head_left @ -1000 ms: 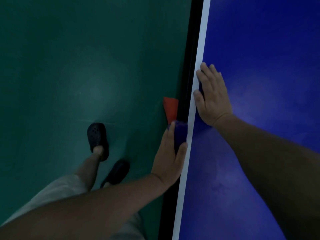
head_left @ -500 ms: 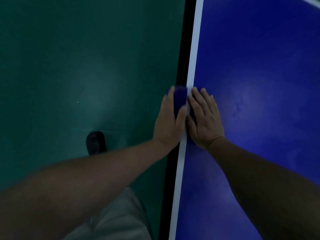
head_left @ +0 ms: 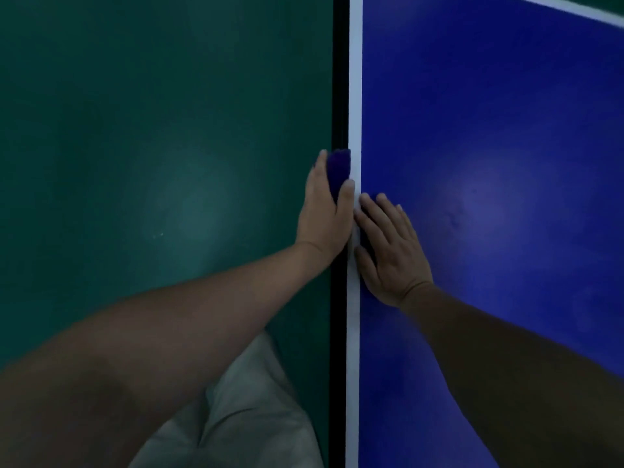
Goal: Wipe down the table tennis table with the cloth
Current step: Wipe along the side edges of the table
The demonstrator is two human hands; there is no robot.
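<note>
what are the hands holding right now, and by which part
The left hand grips the dark blue cloth around its near half, its far end poking out. The right hand lies flat on the table, gripping nothing.

glossy smooth table (head_left: 489, 130), fuzzy cloth (head_left: 338, 167)

Both forearms (head_left: 202, 332) are seen bare along their whole visible length, and the left hand (head_left: 324, 214) and right hand (head_left: 393, 255) are uncovered. A pale grey-beige garment (head_left: 243, 420) of soft, creased fabric is worn on the lower body.
</note>
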